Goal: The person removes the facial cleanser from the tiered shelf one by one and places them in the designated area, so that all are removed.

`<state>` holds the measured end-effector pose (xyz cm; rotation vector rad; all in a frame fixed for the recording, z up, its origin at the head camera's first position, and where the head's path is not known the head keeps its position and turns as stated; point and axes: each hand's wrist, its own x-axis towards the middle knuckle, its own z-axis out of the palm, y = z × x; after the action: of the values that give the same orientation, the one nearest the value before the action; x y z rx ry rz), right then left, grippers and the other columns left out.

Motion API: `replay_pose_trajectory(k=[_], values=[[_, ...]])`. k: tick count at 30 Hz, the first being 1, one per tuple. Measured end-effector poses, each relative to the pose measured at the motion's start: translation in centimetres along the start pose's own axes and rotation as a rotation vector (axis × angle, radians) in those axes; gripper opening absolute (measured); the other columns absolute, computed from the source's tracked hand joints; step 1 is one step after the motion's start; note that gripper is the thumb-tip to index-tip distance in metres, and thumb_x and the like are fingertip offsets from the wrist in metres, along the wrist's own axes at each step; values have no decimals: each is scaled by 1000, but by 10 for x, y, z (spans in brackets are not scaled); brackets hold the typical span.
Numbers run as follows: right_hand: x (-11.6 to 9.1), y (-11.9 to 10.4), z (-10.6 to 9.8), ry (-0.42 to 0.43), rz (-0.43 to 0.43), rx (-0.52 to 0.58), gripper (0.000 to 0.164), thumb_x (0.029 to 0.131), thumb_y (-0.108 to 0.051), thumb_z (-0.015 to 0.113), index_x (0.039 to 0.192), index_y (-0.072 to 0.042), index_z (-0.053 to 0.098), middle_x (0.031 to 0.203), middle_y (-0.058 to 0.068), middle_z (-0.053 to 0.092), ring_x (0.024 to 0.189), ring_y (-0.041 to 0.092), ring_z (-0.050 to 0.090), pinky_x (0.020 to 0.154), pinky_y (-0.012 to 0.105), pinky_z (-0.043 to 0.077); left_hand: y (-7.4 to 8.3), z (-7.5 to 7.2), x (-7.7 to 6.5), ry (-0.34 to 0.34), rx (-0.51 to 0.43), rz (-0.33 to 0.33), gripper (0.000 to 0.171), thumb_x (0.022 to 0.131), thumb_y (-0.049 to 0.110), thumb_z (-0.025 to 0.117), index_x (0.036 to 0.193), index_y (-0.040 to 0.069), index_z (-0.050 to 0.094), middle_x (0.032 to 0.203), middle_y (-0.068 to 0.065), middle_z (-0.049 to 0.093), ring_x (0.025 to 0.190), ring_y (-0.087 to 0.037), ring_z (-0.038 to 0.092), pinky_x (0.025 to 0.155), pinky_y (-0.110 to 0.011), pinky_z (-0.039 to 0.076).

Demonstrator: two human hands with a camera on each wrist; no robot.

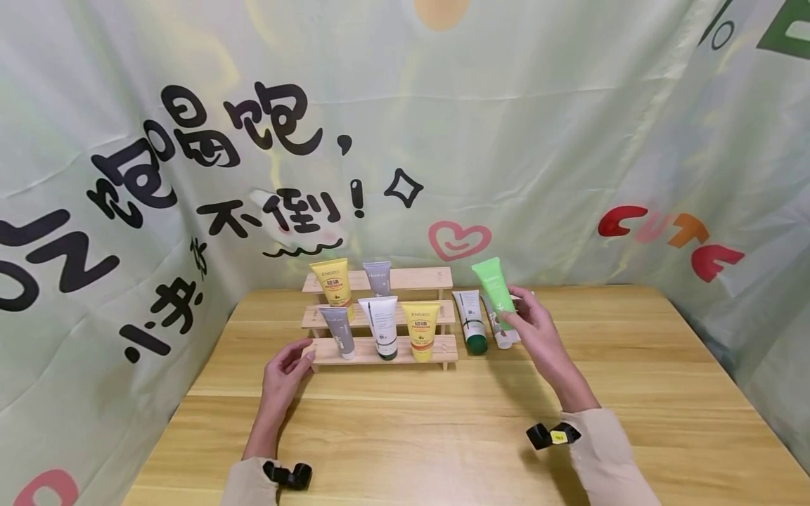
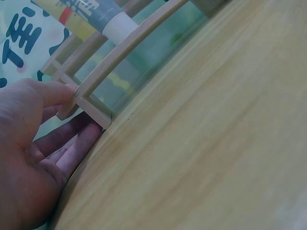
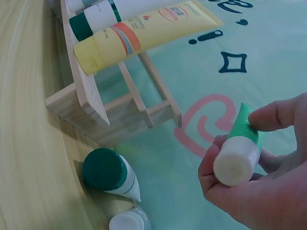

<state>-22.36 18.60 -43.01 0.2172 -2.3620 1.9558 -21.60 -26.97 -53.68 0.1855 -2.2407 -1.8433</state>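
Note:
A bright green squeeze tube (image 1: 494,287) with a white cap (image 3: 235,162) is in my right hand (image 1: 538,329). Thumb and fingers hold it above the table, right of a three-step wooden rack (image 1: 380,351). My left hand (image 1: 286,371) grips the left end of the rack's front step, thumb at the step and fingers by its leg (image 2: 96,113). The front step bears a small grey tube (image 1: 339,333), a white tube (image 1: 380,327) and a yellow tube (image 1: 422,330). Behind them stand a second yellow tube (image 1: 332,282) and a second grey tube (image 1: 378,279).
Right of the rack, a white tube with a dark green cap (image 1: 471,322) is on the table. Beside it is a patterned tube with a white cap (image 1: 502,339), partly covered by my right hand. A printed cloth (image 1: 538,154) hangs behind the wooden table (image 1: 392,429).

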Motion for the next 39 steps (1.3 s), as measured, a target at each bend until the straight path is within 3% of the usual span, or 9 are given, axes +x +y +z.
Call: replay_pose_trajectory(k=[3, 6, 12, 16, 22, 29, 36, 39], values=[[-3, 2, -6, 6, 9, -18, 54, 107, -17, 55, 156, -7, 37, 141, 25, 50, 122, 33, 52, 94, 32, 50, -1, 0, 0, 2, -1, 2, 35, 97, 14, 74, 129, 2, 67, 131, -17, 62, 100, -8, 63, 80, -17, 56], [-5, 5, -12, 20, 5, -25, 55, 106, -21, 58, 157, -9, 38, 145, 23, 51, 120, 25, 55, 90, 24, 50, -1, 1, 0, -4, -14, 3, 35, 97, 13, 74, 129, 2, 67, 129, -18, 62, 97, -8, 64, 79, -18, 56], [-7, 12, -23, 67, -5, -24, 58, 106, -26, 59, 157, -7, 38, 143, 24, 52, 109, 8, 60, 81, 29, 54, -2, 2, 0, -7, -9, 12, 35, 96, 14, 74, 129, 1, 68, 129, -19, 62, 98, -7, 63, 79, -17, 56], [-7, 13, -30, 89, 26, -14, 59, 108, -28, 56, 158, -8, 33, 141, 24, 50, 105, 6, 63, 81, 32, 56, -2, 2, 0, -2, -9, 9, 34, 96, 14, 74, 128, 2, 68, 128, -18, 63, 97, -8, 63, 78, -18, 56], [-5, 14, -39, 122, 88, -15, 56, 110, -23, 48, 161, -8, 28, 144, 22, 45, 110, 9, 57, 80, 27, 52, -2, 0, 0, 2, 11, -4, 35, 97, 16, 74, 128, 3, 68, 128, -15, 63, 100, -9, 62, 80, -16, 55], [-4, 20, -48, 180, 88, -41, 56, 107, -18, 56, 159, -7, 36, 145, 19, 50, 114, 4, 50, 87, 15, 46, -1, 0, 2, 11, 17, 4, 35, 96, 16, 75, 128, 4, 68, 131, -15, 63, 104, -8, 61, 83, -13, 53], [-6, 27, -62, 283, 78, 26, 54, 102, -16, 66, 150, -1, 48, 113, -16, 65, 105, -4, 59, 82, 11, 49, -2, 0, 2, 8, 20, 34, 35, 96, 15, 74, 128, 1, 68, 130, -18, 63, 103, -6, 61, 83, -13, 53], [-7, 31, -69, 356, 75, 25, 50, 99, -14, 70, 145, 0, 54, 104, -21, 67, 99, -6, 62, 77, 10, 51, -2, 0, 2, 5, 11, 26, 35, 96, 15, 75, 128, 2, 68, 130, -17, 63, 104, -7, 61, 83, -14, 53]])
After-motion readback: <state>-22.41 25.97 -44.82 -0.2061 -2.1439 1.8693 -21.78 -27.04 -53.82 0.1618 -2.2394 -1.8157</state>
